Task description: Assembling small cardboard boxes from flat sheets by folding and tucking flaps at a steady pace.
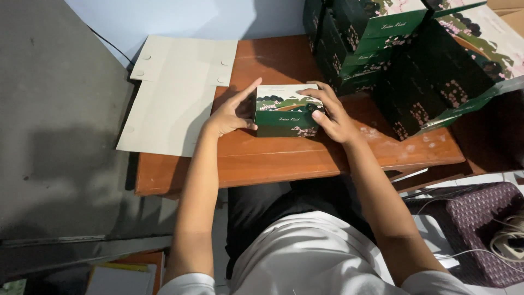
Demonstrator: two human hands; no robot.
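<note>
Green printed cardboard forms the small box (285, 111), which sits on the wooden table (284, 158) near its middle, lid side up, between both hands.

The left hand (229, 116) is set against the box's left wall. Its forefinger is extended toward the far left corner of the lid, its thumb touches the near left edge, and the remaining fingers are curled loosely; it braces the box rather than lifts it. The right hand (331, 114) is draped over the right end, fingers spread across the lid's right side and thumb pressed on the front face near the right corner. With 1 hand on each end, the box is held square and steady against the table. Whether the lid is fully seated cannot be told.

To the far right stands a stack of finished boxes (382, 49) in the same green print, packed closely and reaching past the picture's edge. On the left, a flat grey card sheet (174, 93) with notched corners lies partly on the table and overhangs its left edge.

The table is reddish-brown, with a scuffed pale patch on the right. Behind it is a pale wall; a dark grey floor lies to the left. A purple woven basket (480, 218) with a white cable is at the near right. Papers (123, 278) lie at the near left.
</note>
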